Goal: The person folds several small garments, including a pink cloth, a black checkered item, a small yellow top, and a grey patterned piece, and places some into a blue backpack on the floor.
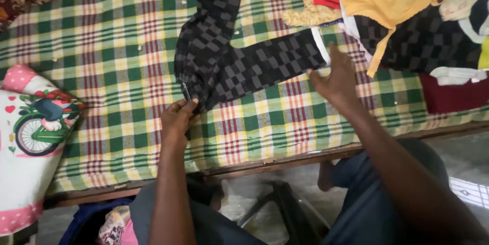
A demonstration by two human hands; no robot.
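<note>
A black and grey checkered garment lies bent on the bed with its green, yellow and red plaid sheet. My left hand pinches the garment's lower corner near the fold. My right hand presses flat, fingers spread, on the garment's right end by its white band.
A heap of clothes, with an orange piece on top, sits at the bed's far right. A white and pink pillow with a motorbike print lies at the left. The bed's wooden edge runs in front of my knees. A dark frame stands on the floor below.
</note>
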